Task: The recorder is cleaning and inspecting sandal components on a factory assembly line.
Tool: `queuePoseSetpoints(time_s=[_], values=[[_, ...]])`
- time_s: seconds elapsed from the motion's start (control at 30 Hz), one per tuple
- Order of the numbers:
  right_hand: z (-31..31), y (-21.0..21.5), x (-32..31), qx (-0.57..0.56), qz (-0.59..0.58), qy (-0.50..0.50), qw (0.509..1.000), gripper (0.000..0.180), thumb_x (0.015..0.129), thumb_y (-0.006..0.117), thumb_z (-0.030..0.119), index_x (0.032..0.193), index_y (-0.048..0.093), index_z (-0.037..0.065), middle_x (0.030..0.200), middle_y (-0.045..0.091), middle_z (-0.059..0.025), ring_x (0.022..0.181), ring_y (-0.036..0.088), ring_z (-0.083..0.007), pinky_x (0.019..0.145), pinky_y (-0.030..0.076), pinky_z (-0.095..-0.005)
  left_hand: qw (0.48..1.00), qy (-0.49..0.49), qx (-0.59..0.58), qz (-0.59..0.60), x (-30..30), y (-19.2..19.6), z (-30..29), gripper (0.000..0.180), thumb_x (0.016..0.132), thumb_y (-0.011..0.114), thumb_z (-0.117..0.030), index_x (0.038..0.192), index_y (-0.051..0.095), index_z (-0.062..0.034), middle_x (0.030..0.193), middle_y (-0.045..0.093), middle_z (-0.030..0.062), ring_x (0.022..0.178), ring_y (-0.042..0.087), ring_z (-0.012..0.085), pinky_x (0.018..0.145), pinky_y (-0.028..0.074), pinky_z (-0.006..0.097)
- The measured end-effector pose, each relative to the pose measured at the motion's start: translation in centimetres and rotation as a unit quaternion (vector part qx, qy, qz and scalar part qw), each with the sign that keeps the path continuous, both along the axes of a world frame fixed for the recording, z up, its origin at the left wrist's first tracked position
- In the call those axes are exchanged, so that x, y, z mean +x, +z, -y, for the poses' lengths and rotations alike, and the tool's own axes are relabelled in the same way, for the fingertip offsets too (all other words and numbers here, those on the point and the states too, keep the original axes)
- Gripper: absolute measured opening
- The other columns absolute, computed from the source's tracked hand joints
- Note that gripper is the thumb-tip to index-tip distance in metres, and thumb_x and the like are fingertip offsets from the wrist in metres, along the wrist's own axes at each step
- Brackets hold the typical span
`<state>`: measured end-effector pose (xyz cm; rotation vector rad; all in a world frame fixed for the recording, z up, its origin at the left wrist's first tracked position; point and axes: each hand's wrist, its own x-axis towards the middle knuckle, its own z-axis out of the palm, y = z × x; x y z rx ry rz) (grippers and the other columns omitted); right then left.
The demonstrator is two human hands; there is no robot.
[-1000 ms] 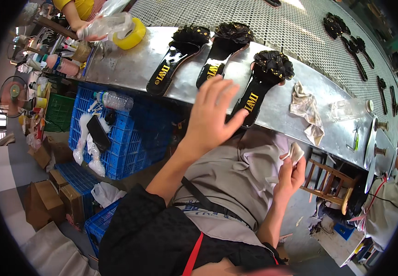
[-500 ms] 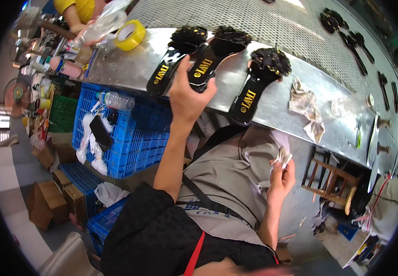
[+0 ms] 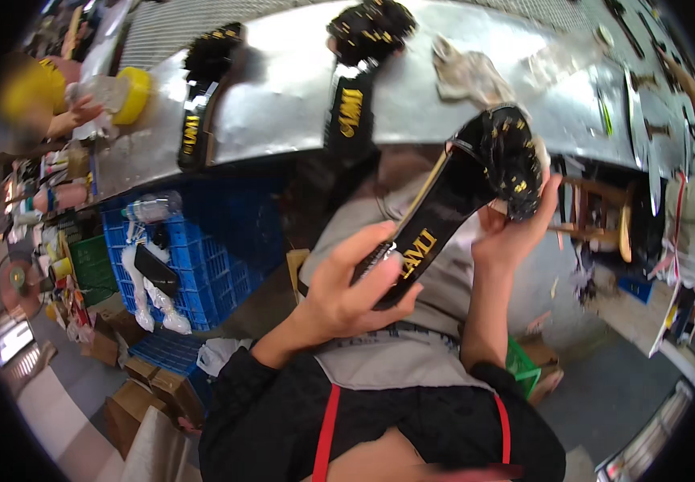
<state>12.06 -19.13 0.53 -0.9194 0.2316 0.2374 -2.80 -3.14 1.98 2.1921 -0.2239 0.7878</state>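
A black slide sandal [image 3: 456, 189] with a ruffled, gold-flecked upper is held slanted over my lap. My left hand [image 3: 339, 293] has its fingers wrapped round the heel end. At the ruffled end, my right hand [image 3: 516, 237] supports the sandal from beneath; a bit of white cloth [image 3: 542, 153] shows beside its fingers, the rest hidden. Two more such sandals lie on the metal table: one sandal [image 3: 355, 100] in the middle near the front edge, another sandal [image 3: 196, 112] farther left. A stained rag [image 3: 469, 74] lies right of the middle one.
Yellow tape [image 3: 134, 95] stands at the table's left, where another person's hand [image 3: 82, 112] holds something clear. Below are blue crates [image 3: 211, 273] with a phone [image 3: 156, 269] and bottle [image 3: 153, 207] on top. A wooden stool [image 3: 596, 205] is at right. Green-handled scissors-like tool [image 3: 604, 112] lies on the table.
My left hand has lifted one sandal off the table and brought it over my lap. My right hand has risen to the ruffled end. The view has shifted, and the other person's hand has moved.
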Motion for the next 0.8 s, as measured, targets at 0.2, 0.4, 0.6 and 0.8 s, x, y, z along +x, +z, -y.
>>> queuePoseSetpoints(time_s=[0.2, 0.4, 0.6, 0.8], values=[[3.0, -3.2, 0.1, 0.028, -0.123, 0.02, 0.992, 0.032, 0.098, 0.056, 0.036, 0.112, 0.07, 0.01, 0.098, 0.076, -0.0032, 0.064, 0.067, -0.0066, 0.035, 0.034, -0.0161, 0.959, -0.155, -0.203, -0.125, -2.2, -0.1, 1.4, 0.088, 0.071, 0.091, -0.014, 0.144, 0.042, -0.0055, 0.128, 0.053, 0.0219, 0.114, 0.056, 0.0311, 0.091, 0.053, 0.038], [1.9, -2.6, -1.6, 0.039, -0.126, 0.108, 0.985, 0.023, 0.1, 0.057, 0.021, 0.116, 0.063, 0.006, 0.097, 0.072, -0.007, 0.066, 0.065, -0.0116, 0.049, 0.051, -0.0238, 0.845, -0.08, -0.507, -0.149, 3.3, -5.9, 1.2, 0.052, 0.109, 0.03, -0.034, 0.148, 0.037, 0.0007, 0.13, 0.06, 0.0215, 0.116, 0.062, 0.0295, 0.106, 0.045, 0.047], [-1.5, -2.5, -3.4, -0.071, -0.087, 0.176, 0.978, 0.031, 0.097, 0.065, 0.022, 0.118, 0.056, 0.002, 0.101, 0.067, -0.01, 0.084, 0.07, -0.0157, 0.07, 0.059, -0.0309, 0.697, -0.235, -0.647, -0.2, 8.2, -7.6, -0.1, 0.058, 0.104, 0.032, -0.04, 0.135, 0.052, 0.0056, 0.132, 0.061, 0.0188, 0.122, 0.061, 0.026, 0.11, 0.045, 0.039], [1.8, -3.6, -4.2, -0.432, 0.185, 0.089, 0.878, 0.028, 0.106, 0.051, 0.021, 0.123, 0.06, 0.0, 0.107, 0.07, -0.0089, 0.095, 0.057, -0.012, 0.091, 0.045, -0.0299, 0.558, -0.273, -0.766, -0.166, 6.3, -11.1, 0.1, 0.042, 0.1, 0.042, -0.028, 0.13, 0.054, -0.0007, 0.129, 0.058, 0.0215, 0.114, 0.063, 0.0379, 0.091, 0.059, 0.045]])
